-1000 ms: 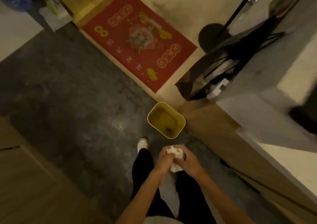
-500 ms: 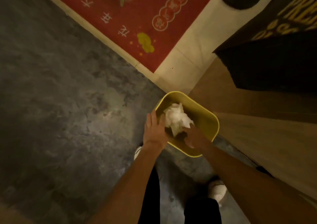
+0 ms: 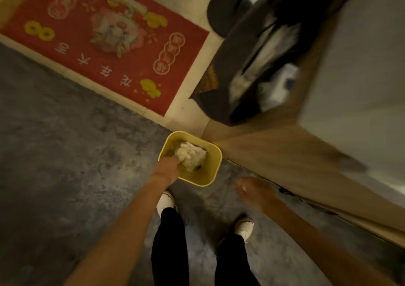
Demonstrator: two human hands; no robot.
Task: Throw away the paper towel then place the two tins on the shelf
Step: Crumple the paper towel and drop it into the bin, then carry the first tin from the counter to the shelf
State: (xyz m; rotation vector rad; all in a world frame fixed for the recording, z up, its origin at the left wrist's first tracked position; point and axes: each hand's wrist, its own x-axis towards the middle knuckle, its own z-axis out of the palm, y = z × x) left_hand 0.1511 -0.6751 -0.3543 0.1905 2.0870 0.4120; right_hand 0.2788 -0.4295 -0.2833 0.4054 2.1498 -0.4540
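Observation:
The crumpled white paper towel (image 3: pixel 191 156) lies inside the small yellow bin (image 3: pixel 206 179) on the dark floor, just ahead of my feet. My left hand (image 3: pixel 167 169) reaches over the bin's near-left rim with its fingers curled down against the towel's edge; whether they grip it is hidden. My right hand (image 3: pixel 247 190) hangs blurred to the right of the bin, apart from it, fingers loose and holding nothing. Neither tin is in view.
A wooden cabinet side (image 3: pixel 274 154) stands right beside the bin, with a black bag (image 3: pixel 258 66) on top of it. A red doormat (image 3: pixel 105 40) lies ahead on pale tiles, with a round black stand base (image 3: pixel 228 11) beyond. My white shoes (image 3: pixel 165 202) stand behind the bin.
The towel went from both hands above the bin down into it. My right hand has pulled back out to the right, and my head has risen.

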